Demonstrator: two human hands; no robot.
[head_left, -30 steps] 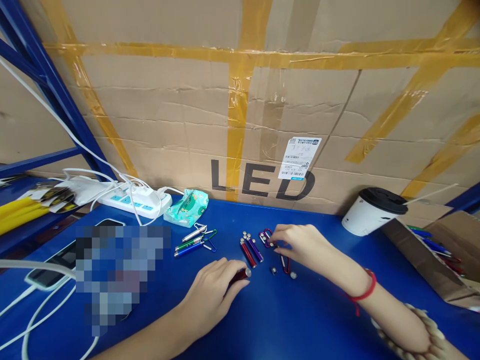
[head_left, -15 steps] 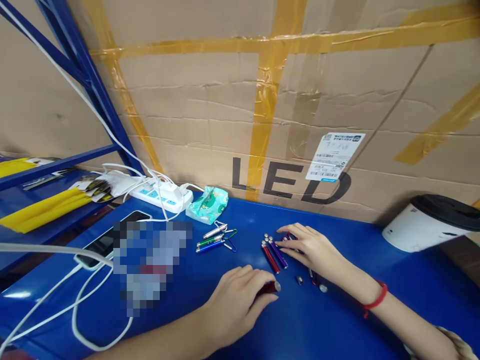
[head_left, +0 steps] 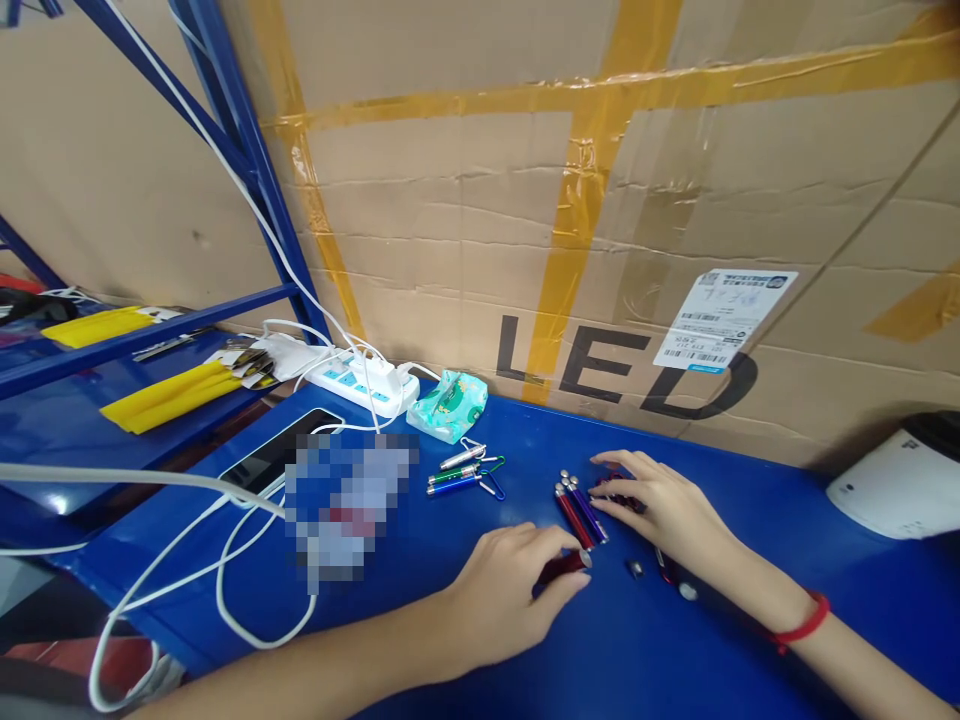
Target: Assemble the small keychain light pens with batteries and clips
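Observation:
My left hand (head_left: 514, 590) is closed round a short red metal tube (head_left: 566, 568), whose silvery round end points right between thumb and fingers. My right hand (head_left: 664, 500) spreads its fingers over small dark-red shiny pieces (head_left: 619, 495), partly hidden beneath it. Just left of its fingertips a red penlight tube (head_left: 576, 518) and a purple penlight tube (head_left: 589, 512) lie side by side, with small silver button cells (head_left: 565, 478) at their upper ends. A small dark metal cap (head_left: 635, 568) lies between the hands. Under the right wrist sits a red carabiner piece (head_left: 666, 568) beside a silvery disc (head_left: 688, 592).
Penlights with carabiners (head_left: 457, 474) lie left of centre. Behind them are a green tissue pack (head_left: 450, 405) and a white power strip (head_left: 360, 385). A phone (head_left: 281, 455) and loose white cables (head_left: 225, 590) occupy the left; a white bin-like container (head_left: 896, 485) stands right.
The camera view has swung left, so everything appears farther right. My left hand, with the red tube, is slightly closer to the lying tubes. My right hand stays over the dark-red pieces.

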